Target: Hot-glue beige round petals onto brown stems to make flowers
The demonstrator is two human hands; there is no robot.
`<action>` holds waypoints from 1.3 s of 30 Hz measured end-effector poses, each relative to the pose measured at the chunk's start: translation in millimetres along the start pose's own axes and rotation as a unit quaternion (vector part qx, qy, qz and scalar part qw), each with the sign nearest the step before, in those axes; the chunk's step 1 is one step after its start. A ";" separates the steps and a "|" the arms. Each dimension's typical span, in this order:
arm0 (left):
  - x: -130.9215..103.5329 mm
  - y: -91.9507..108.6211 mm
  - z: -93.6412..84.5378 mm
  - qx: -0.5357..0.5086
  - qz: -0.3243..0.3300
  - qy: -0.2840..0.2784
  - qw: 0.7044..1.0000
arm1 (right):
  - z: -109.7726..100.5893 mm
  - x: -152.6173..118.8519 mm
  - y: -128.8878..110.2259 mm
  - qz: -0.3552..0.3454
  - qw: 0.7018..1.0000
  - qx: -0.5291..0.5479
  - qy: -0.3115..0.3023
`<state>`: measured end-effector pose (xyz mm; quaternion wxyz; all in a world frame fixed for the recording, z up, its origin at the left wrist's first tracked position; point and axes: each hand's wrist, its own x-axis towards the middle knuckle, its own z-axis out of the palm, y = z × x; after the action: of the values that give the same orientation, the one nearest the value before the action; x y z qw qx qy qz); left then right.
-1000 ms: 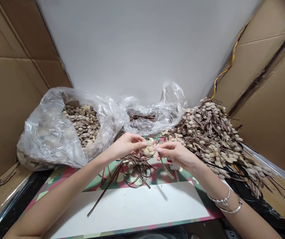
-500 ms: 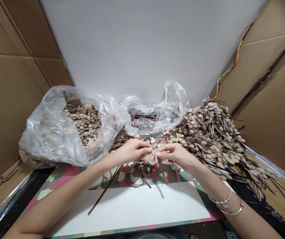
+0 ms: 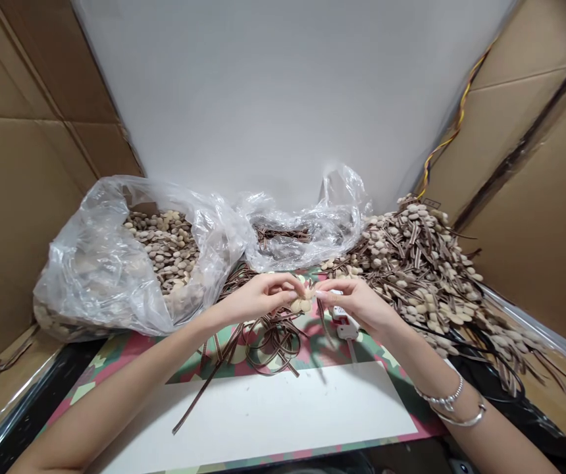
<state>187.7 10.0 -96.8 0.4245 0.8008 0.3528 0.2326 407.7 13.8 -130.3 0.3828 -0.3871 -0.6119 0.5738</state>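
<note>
Between my two hands is a beige fabric flower [image 3: 301,304] with rounded petals. My left hand [image 3: 266,296] pinches it from the left side. My right hand [image 3: 355,299] is closed at the fingertips on a brown striped ribbon [image 3: 323,319], whose loose end hangs down beside the flower. Whether the ribbon passes through the flower is too small to tell. Below my hands lies a tangle of similar ribbons [image 3: 276,345] on the camouflage-patterned mat. A white-and-red device [image 3: 345,324] sits just under my right hand, partly hidden by it.
At left stands a clear plastic bag [image 3: 100,257] full of beige flowers [image 3: 172,253]. A second plastic bag [image 3: 307,230] with ribbons is behind my hands. To the right rises a heap of flowers with ribbons [image 3: 421,263]. A white sheet [image 3: 283,415] covers the front; cardboard walls [image 3: 11,164] flank the sides.
My right hand has drawn slightly up and to the right, and more of the white-and-red device shows. The ribbon hangs higher. My left hand still holds the flower, now turned somewhat.
</note>
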 end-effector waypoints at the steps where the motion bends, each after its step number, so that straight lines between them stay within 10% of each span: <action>1: 0.4 -0.4 -0.1 0.006 -0.007 0.007 1.000 | -0.8 -0.2 -0.2 -0.004 1.000 -0.004 0.015; 9: 7.2 -19.8 -2.8 -0.080 -0.037 0.076 0.993 | -2.4 3.0 4.9 0.032 0.999 -0.028 0.026; 18: 17.0 -83.3 6.6 -0.046 -0.124 -0.003 0.991 | -8.1 7.3 10.3 0.062 0.998 0.003 0.033; 26: 10.1 -34.0 -9.2 0.113 -0.074 0.096 0.986 | -1.7 4.9 6.4 0.052 0.998 0.018 0.025; 34: 1.2 -1.0 45.6 -0.134 -0.108 0.007 0.985 | 22.1 -3.2 1.7 0.041 0.994 0.093 0.039; 39: -1.5 0.1 47.1 -0.250 -0.063 -0.013 0.966 | 24.5 -2.2 7.4 0.036 0.995 0.082 0.050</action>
<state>218.5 -15.4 -121.8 0.6294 0.6485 0.3279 0.2753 386.5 2.1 -139.0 0.4223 -0.4045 -0.5286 0.6153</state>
